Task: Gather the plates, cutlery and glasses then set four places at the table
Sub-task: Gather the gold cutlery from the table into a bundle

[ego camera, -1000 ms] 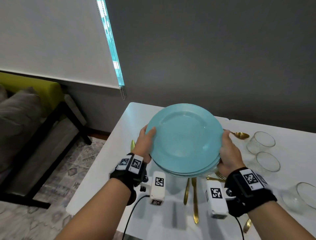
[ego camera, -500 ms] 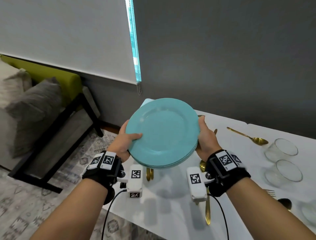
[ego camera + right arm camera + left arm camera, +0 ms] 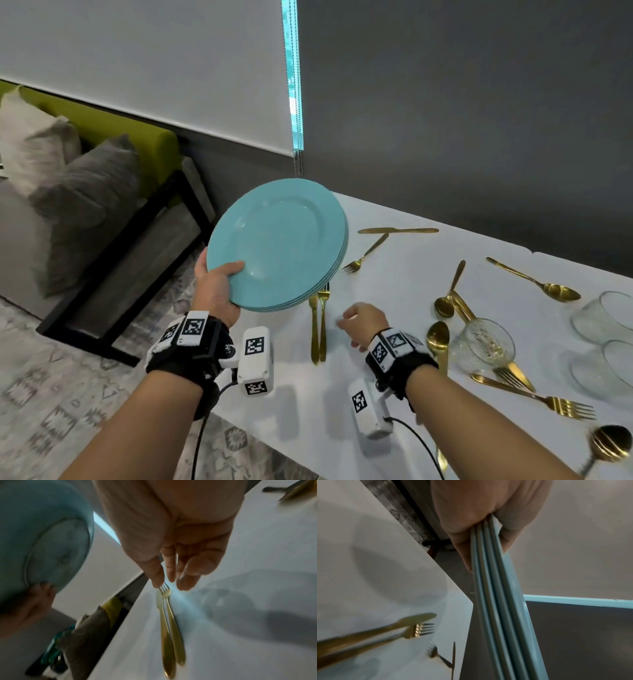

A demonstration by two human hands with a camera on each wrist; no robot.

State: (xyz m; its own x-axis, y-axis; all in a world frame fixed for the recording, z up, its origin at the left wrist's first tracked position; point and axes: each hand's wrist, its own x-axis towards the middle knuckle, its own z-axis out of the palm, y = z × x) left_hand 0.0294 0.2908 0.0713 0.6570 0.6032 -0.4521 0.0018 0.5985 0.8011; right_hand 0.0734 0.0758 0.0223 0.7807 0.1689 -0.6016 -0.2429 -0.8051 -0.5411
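A stack of teal plates (image 3: 277, 245) is lifted and tilted over the left end of the white table (image 3: 404, 284). My left hand (image 3: 219, 284) alone grips its near-left rim, thumb on top, fingers underneath; the left wrist view shows the stacked plate edges (image 3: 489, 574) pinched in the hand (image 3: 481, 524). My right hand (image 3: 359, 320) hovers empty above the table, fingers relaxed and pointing down (image 3: 171, 566) over a gold knife and fork pair (image 3: 318, 329), also seen lying side by side (image 3: 169, 626). The underside of the plates (image 3: 42, 536) fills the left of the right wrist view.
Gold spoons (image 3: 551, 287), forks (image 3: 555, 404) and a knife (image 3: 399, 230) lie scattered on the table. Clear glasses (image 3: 486, 342) stand at the right, more of them near the right edge (image 3: 606, 322). A green sofa with grey cushions (image 3: 78, 185) and a patterned rug (image 3: 68, 394) lie to the left.
My right hand let go of the plates and dropped toward the knife and fork. The left hand now carries the stack alone, tilted and farther left. The view swung right along the table.
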